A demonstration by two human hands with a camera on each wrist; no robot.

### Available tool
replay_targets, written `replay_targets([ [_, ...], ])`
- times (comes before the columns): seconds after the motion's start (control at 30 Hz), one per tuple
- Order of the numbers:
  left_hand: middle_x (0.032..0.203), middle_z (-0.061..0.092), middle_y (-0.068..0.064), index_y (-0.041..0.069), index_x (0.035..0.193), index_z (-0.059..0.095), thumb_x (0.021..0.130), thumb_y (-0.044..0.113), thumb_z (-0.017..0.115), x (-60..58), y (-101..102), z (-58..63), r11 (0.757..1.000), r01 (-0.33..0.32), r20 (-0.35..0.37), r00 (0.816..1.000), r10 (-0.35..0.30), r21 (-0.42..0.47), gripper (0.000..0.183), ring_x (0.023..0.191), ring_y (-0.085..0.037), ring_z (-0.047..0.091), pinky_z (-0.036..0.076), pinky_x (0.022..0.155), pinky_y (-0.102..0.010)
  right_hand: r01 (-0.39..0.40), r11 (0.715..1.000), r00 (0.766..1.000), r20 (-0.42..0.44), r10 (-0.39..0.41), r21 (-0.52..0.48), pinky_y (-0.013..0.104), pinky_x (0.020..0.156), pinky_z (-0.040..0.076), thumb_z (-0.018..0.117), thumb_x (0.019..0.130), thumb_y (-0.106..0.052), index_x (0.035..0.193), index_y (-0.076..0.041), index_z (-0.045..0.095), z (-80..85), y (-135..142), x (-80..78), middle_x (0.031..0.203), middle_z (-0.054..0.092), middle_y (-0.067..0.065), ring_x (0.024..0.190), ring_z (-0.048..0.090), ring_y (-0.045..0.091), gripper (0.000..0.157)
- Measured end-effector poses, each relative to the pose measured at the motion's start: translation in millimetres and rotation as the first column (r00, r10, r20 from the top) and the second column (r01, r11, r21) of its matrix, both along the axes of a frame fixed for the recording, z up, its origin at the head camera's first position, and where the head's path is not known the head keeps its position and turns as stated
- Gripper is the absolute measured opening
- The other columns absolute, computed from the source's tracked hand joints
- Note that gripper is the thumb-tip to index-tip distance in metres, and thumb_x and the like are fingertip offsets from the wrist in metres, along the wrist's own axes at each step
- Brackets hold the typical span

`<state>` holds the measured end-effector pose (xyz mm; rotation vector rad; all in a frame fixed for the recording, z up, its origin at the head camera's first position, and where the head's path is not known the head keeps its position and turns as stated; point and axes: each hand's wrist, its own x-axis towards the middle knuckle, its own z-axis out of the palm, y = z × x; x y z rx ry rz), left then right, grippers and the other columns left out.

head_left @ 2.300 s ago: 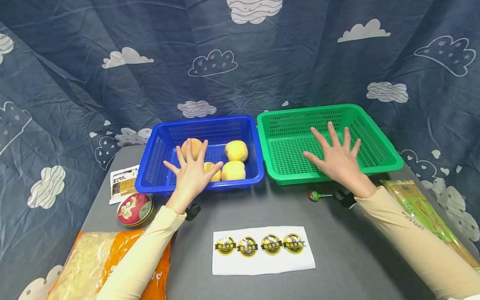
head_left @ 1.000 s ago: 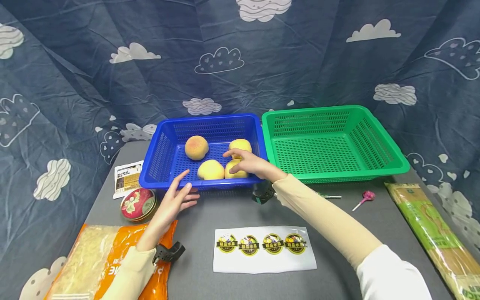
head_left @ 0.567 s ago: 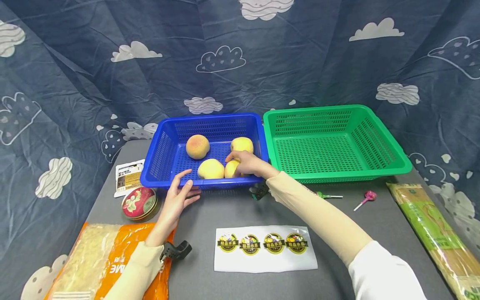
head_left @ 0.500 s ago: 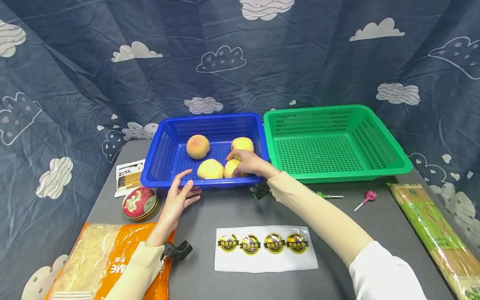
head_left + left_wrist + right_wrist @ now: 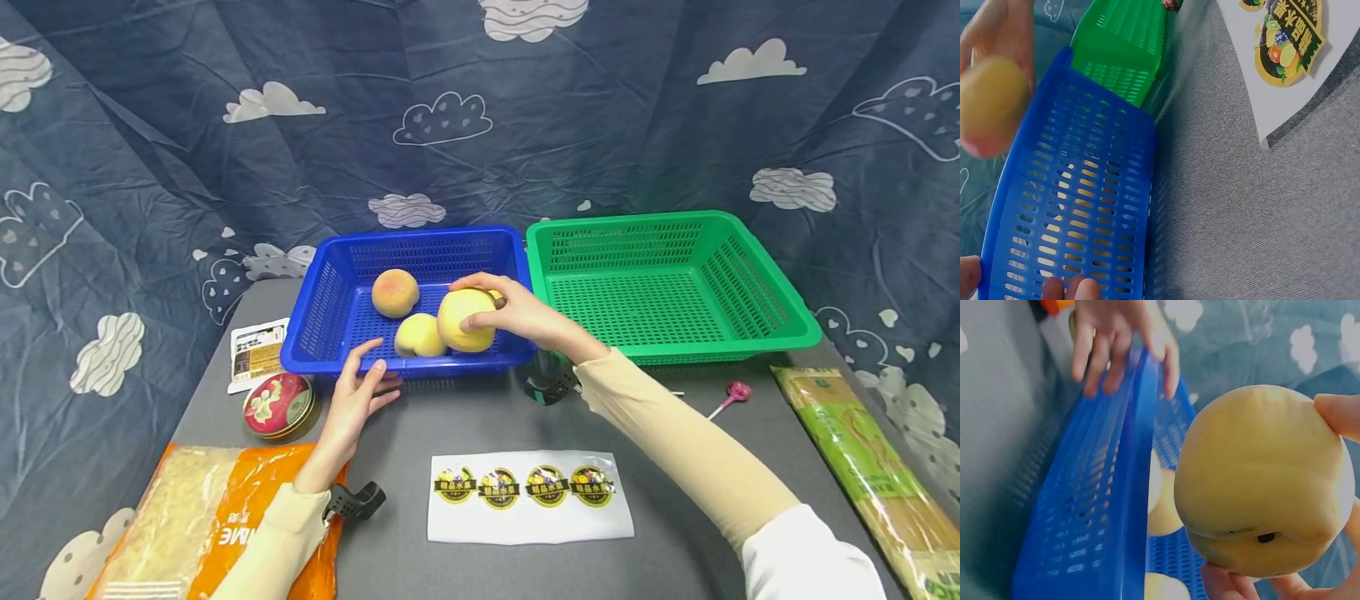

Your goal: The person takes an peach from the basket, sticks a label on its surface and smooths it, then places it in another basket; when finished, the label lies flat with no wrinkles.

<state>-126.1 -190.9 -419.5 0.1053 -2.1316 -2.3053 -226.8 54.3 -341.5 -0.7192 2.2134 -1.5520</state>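
My right hand [image 5: 517, 312] holds a yellow peach [image 5: 463, 320] above the front right part of the blue basket [image 5: 303, 367]. In the right wrist view this peach [image 5: 1263, 469] shows its crease and dark stem hollow, with thumb and fingers around it. Loosely spread, my left hand [image 5: 354, 404] is at the basket's front rim, with fingers on the outer side. A redder peach [image 5: 395, 293] lies at the back left inside, and a yellow peach [image 5: 420, 336] lies near the front. Another peach [image 5: 496, 294] is mostly hidden behind the held one.
A green basket [image 5: 678, 348] adjoins on the right. A white sticker sheet [image 5: 530, 525] lies in front. At left are a red round tin [image 5: 276, 406], a white packet [image 5: 257, 354] and an orange bag [image 5: 247, 492]. A pink lollipop [image 5: 738, 391] and a noodle pack [image 5: 862, 467] lie right.
Both hands were spread over the baskets at first. The left drew back to the blue rim. My right hand reached into the blue basket, took the front right peach and raised it.
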Motion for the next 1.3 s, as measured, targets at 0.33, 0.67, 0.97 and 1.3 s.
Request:
replay_targets([
  [0.33, 0.109, 0.047, -0.028, 0.014, 0.132, 0.036, 0.095, 0.024, 0.046, 0.4, -1, -1.9, 1.0, -0.021, -0.01, 1.0, 0.021, -0.02, 0.04, 0.102, -0.047, 0.049, 0.045, 0.083, -0.045, -0.027, 0.999, 0.999, -0.04, 0.028, 0.022, 0.041, 0.078, 0.044, 0.074, 0.075, -0.022, 0.121, -0.024, 0.052, 3.7, 48, 53.2, 0.121, 0.046, -0.001, 0.099, 0.045, 0.026, 0.051],
  [0.67, 0.107, 0.047, -0.025, 0.009, 0.133, 0.034, 0.095, 0.025, 0.046, 0.7, 0, -3.1, 0.999, -0.032, -0.021, 0.999, 0.031, -0.034, 0.044, 0.101, -0.045, 0.051, 0.046, 0.083, -0.044, -0.017, 0.993, 0.996, -0.08, 0.027, 0.121, 0.039, 0.077, 0.045, 0.076, 0.071, -0.026, 0.118, -0.023, 0.055, -41.2, 76, 88.4, 0.115, 0.047, 0.002, 0.098, 0.044, 0.023, 0.052],
  [0.97, 0.107, 0.048, -0.026, 0.009, 0.134, 0.034, 0.095, 0.025, 0.046, 0.4, 2, -4.8, 0.999, -0.028, -0.028, 0.999, 0.027, -0.039, 0.044, 0.1, -0.045, 0.051, 0.047, 0.082, -0.042, 0.045, 0.976, 0.988, -0.154, -0.012, 0.211, 0.036, 0.075, 0.045, 0.075, 0.072, -0.027, 0.12, -0.02, 0.054, -82.2, 80, 85.6, 0.119, 0.041, 0.013, 0.103, 0.042, 0.025, 0.053],
  [1.3, 0.112, 0.046, -0.031, 0.019, 0.14, 0.025, 0.096, 0.029, 0.041, 0.9, 0, 6.1, 0.987, 0.109, 0.05, 0.993, -0.103, -0.116, 0.048, 0.101, -0.043, 0.051, 0.045, 0.084, -0.045, -0.03, 0.992, 0.993, -0.111, 0.044, 0.12, 0.039, 0.083, 0.045, 0.072, 0.077, -0.023, 0.131, -0.016, 0.044, -87.3, 92, 86.7, 0.123, 0.038, 0.012, 0.106, 0.04, 0.026, 0.061],
])
